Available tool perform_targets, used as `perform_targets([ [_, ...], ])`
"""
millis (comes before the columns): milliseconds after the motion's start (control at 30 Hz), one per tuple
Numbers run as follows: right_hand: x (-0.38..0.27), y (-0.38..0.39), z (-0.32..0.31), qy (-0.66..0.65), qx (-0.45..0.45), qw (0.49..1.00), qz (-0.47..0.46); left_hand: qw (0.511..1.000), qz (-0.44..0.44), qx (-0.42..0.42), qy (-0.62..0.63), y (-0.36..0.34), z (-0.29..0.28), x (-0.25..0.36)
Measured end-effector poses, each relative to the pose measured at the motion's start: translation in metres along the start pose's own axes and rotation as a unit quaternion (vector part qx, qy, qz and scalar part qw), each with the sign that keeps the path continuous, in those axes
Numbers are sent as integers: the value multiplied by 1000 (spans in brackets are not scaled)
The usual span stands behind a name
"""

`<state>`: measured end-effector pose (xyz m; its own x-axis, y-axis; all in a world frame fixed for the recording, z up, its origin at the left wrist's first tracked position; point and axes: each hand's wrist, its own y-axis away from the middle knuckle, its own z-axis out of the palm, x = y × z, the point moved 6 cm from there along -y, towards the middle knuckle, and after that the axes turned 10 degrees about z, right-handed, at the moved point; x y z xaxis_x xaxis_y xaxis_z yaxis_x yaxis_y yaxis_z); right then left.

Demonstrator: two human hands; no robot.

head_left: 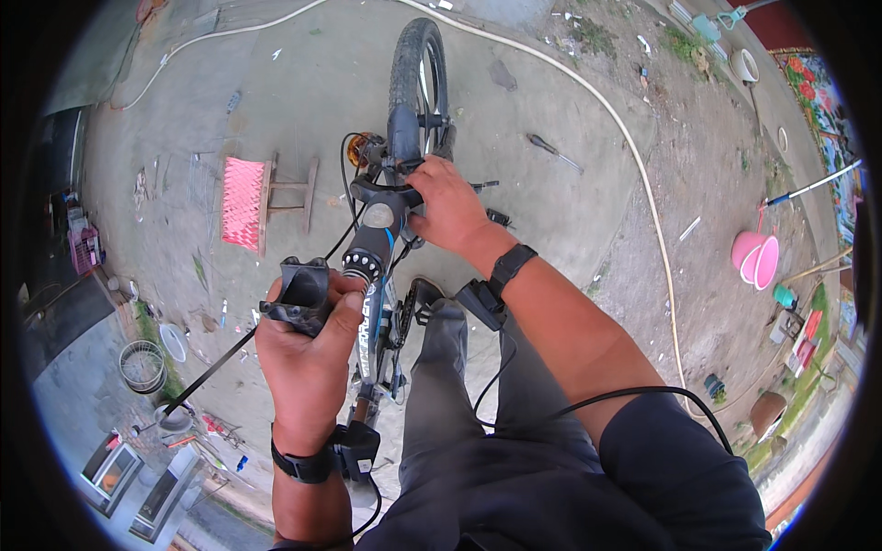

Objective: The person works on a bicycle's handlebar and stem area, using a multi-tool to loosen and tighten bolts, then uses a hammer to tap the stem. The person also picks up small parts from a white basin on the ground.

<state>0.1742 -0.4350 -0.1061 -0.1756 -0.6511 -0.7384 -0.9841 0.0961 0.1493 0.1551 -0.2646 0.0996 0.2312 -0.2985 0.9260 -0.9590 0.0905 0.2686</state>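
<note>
In front of me stands a bicycle [367, 335], its frame running away from me to a wheel with a knobbly tyre [404, 69]. My left hand [303, 367], palm up, is closed around a hollow, square-edged black part [303, 289] beside the frame; I cannot tell whether it is joined to the bicycle. A ring of pale dots [361, 264] shows just beside those fingers. My right hand [450, 204] is closed over the black fitting [390, 195] behind the wheel, its fingertips partly hidden. An orange round part [361, 150] sits left of this fitting.
A pink-topped stool [243, 202] lies left of the bicycle. A screwdriver [554, 151] is on the concrete at right. A pale hose [634, 138] curves around the work area. Farther right stands a pink bucket [755, 260]; a wire basket [142, 365] is at far left.
</note>
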Motion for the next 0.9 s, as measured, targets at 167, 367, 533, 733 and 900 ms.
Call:
perform_targets([
  [167, -9, 10, -8, 50, -66, 996, -19, 1000, -6, -12, -5, 2, 0, -2],
  [367, -13, 10, -10, 38, -95, 995, -8, 1000, 5, -16, -9, 3, 3, 0],
  [533, -26, 17, -26, -70, -100, 993, -10, 1000, 1, -13, -19, 3, 3, 1],
  [733, -83, 49, -48, -170, -65, 965, -190, 1000, 6, -1, -9, 1, 3, 3],
  [900, -95, 45, -39, -158, -103, 964, -188, 1000, 8, -16, -23, -1, 5, 5],
])
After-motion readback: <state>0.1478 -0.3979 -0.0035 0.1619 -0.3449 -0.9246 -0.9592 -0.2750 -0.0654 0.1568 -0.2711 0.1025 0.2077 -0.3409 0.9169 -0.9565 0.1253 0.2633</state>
